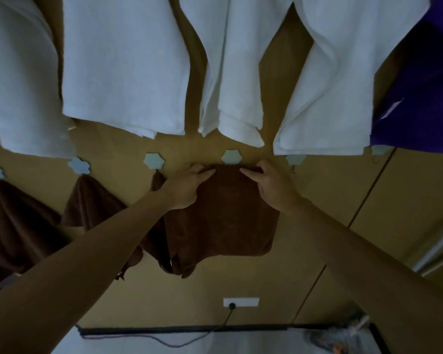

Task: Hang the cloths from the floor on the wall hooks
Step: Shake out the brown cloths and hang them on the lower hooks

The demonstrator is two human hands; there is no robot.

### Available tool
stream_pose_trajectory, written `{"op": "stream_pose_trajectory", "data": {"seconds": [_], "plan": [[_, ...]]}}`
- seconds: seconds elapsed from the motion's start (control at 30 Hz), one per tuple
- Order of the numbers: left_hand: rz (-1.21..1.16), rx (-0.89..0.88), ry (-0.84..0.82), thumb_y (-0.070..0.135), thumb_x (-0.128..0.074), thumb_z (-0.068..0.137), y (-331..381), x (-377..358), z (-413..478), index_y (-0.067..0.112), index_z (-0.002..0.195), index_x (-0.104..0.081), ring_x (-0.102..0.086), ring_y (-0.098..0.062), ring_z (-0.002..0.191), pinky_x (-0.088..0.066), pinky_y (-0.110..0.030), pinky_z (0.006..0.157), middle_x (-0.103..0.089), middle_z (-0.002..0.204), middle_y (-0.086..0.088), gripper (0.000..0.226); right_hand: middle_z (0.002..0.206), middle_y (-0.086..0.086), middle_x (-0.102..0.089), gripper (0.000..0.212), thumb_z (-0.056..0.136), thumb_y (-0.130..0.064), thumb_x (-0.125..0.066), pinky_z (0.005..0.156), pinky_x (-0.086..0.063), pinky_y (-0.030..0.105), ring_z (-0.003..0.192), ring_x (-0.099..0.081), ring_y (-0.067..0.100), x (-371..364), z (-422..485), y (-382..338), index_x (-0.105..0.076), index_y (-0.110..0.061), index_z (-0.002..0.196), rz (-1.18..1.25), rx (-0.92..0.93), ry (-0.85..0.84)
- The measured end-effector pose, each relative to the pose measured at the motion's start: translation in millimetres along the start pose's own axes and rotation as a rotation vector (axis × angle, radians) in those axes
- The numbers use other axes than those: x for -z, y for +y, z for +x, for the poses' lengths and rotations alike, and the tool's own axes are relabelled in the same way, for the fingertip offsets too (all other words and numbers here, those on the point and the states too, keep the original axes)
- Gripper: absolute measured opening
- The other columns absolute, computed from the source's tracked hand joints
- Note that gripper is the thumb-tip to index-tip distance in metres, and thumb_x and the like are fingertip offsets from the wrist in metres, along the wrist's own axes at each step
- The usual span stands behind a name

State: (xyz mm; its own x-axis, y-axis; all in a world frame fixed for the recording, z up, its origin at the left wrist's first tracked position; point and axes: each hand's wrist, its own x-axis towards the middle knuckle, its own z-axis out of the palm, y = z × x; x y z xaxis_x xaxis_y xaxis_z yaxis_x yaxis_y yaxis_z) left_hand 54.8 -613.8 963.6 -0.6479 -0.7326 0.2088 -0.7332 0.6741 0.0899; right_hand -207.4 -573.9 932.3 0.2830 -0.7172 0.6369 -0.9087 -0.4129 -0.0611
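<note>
Left hand point(187, 186), right hand point(270, 187) tight on brown cloth point(228, 218) below hook point(232, 157)

- Upper towels point(123, 67) hung side by side across the top of the wall point(317, 200).
- Row of hooks ran just below their lower edges.
- Held cloth point(228, 221) lay against the wall, top edge just under the middle hook point(231, 157).
- Left hand point(187, 186) gripped that edge left of the hook, right hand point(271, 186) gripped it on the right.
- Next hook left point(154, 160) carried a hung cloth point(159, 182), partly behind the left forearm and touching the held cloth.
- Two more cloths point(92, 200) hung further left.
- Another hook point(295, 159) sat just right of the right hand.
- Socket point(241, 302) was low on the wall, below the held cloth, with a cable point(225, 320) dropping from it.
</note>
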Motion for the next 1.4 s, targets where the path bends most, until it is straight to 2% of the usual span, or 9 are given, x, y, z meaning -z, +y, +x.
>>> {"op": "stream_pose_trajectory", "data": {"seconds": [0.13, 0.27, 0.47, 0.57, 0.77, 0.93, 1.03, 1.23, 1.4], "plan": [[0.031, -0.004, 0.038, -0.008, -0.043, 0.087, 2.4, -7.6, 4.7, 0.023, 0.151, -0.029, -0.035, -0.03, 0.13, -0.038, -0.038, 0.105, -0.038, 0.145, -0.008, 0.072, 0.09, 0.015, -0.056, 0.045, 0.087, 0.003, -0.046, 0.051, -0.054, 0.031, 0.062, -0.057, 0.026, -8.8, 0.6, 0.0, -0.067, -0.015, 0.123, -0.033, 0.041, 0.023], [0.063, -0.012, 0.006, -0.002, -0.044, 0.09, 7.2, -20.9, 6.6, 0.025, 0.149, -0.033, -0.037, -0.028, 0.123, -0.036, -0.037, 0.105, -0.043, 0.14, -0.005, 0.067, 0.089, 0.015, -0.056, 0.054, 0.078, 0.014, -0.065, 0.048, -0.051, 0.031, 0.062, -0.056, 0.026, -17.3, -7.2, 1.7, -0.067, -0.016, 0.123, -0.012, 0.049, -0.032], [-0.116, 0.011, 0.004, -0.007, -0.042, 0.091, 9.9, -33.0, 1.7, 0.023, 0.147, -0.039, -0.038, -0.026, 0.124, -0.033, -0.027, 0.103, -0.045, 0.136, -0.005, 0.064, 0.103, 0.016, -0.055, 0.044, 0.093, 0.001, -0.049, 0.068, -0.055, 0.034, 0.082, -0.059, 0.028, -24.5, -19.3, -5.0, -0.06, -0.016, 0.132, 0.092, -0.074, -0.101], [-0.287, 0.035, 0.206, -0.009, -0.045, 0.088, 5.6, -14.7, 3.4, 0.013, 0.131, -0.058, -0.046, -0.023, 0.114, -0.033, -0.023, 0.1, -0.056, 0.119, -0.008, 0.05, 0.094, 0.012, -0.057, 0.041, 0.091, -0.013, -0.041, 0.072, -0.041, 0.012, 0.081, -0.052, 0.013, -10.8, -12.2, -7.2, -0.066, -0.008, 0.124, 0.168, -0.059, 0.088], [-0.365, -0.021, 0.326, 0.017, -0.075, 0.082, 19.3, 0.9, 9.6, 0.013, 0.084, -0.068, -0.057, -0.015, 0.083, -0.046, -0.027, 0.075, -0.06, 0.091, 0.001, 0.009, 0.086, 0.003, -0.061, 0.018, 0.087, -0.017, -0.068, 0.068, -0.045, 0.018, 0.075, -0.054, 0.01, -1.9, 4.4, -12.0, -0.071, -0.01, 0.103, 0.172, 0.004, 0.211], [-0.408, -0.085, 0.123, 0.008, -0.066, 0.089, 16.0, 5.2, 6.6, 0.015, 0.094, -0.069, -0.054, -0.005, 0.089, -0.041, -0.017, 0.079, -0.059, 0.1, 0.008, 0.009, 0.094, 0.003, -0.069, 0.022, 0.092, -0.024, -0.06, 0.075, -0.049, 0.031, 0.084, -0.061, 0.018, 1.8, -0.6, -8.8, -0.068, -0.011, 0.108, 0.168, 0.096, 0.082], [-0.385, -0.091, 0.221, 0.005, -0.059, 0.093, 20.2, 5.5, 10.5, 0.012, 0.111, -0.07, -0.054, -0.003, 0.101, -0.036, -0.004, 0.087, -0.062, 0.108, 0.008, 0.022, 0.089, 0.006, -0.061, 0.024, 0.096, -0.021, -0.053, 0.073, -0.045, 0.022, 0.079, -0.054, 0.014, 2.6, 0.2, -11.2, -0.068, -0.012, 0.112, 0.151, 0.069, 0.126], [-0.055, -0.171, 0.421, 0.011, -0.051, 0.093, 25.8, -9.0, 15.4, 0.009, 0.121, -0.066, -0.066, -0.027, 0.085, -0.055, -0.029, 0.068, -0.068, 0.102, -0.012, 0.032, 0.084, 0.011, -0.055, 0.026, 0.097, -0.015, -0.053, 0.067, -0.043, 0.021, 0.074, -0.048, 0.013, -0.4, 8.8, -15.4, -0.073, -0.01, 0.111, 0.108, 0.025, 0.251], [0.073, -0.104, 0.348, -0.007, -0.073, 0.073, 24.9, -26.4, 16.5, 0.007, 0.12, -0.066, -0.067, -0.033, 0.072, -0.056, -0.034, 0.052, -0.066, 0.098, -0.017, 0.049, 0.077, 0.005, -0.058, 0.067, 0.098, -0.066, -0.026, 0.062, -0.04, 0.017, 0.065, -0.044, 0.007, -3.7, 13.2, -22.4, -0.069, -0.013, 0.096, 0.101, -0.139, 0.124]]}}
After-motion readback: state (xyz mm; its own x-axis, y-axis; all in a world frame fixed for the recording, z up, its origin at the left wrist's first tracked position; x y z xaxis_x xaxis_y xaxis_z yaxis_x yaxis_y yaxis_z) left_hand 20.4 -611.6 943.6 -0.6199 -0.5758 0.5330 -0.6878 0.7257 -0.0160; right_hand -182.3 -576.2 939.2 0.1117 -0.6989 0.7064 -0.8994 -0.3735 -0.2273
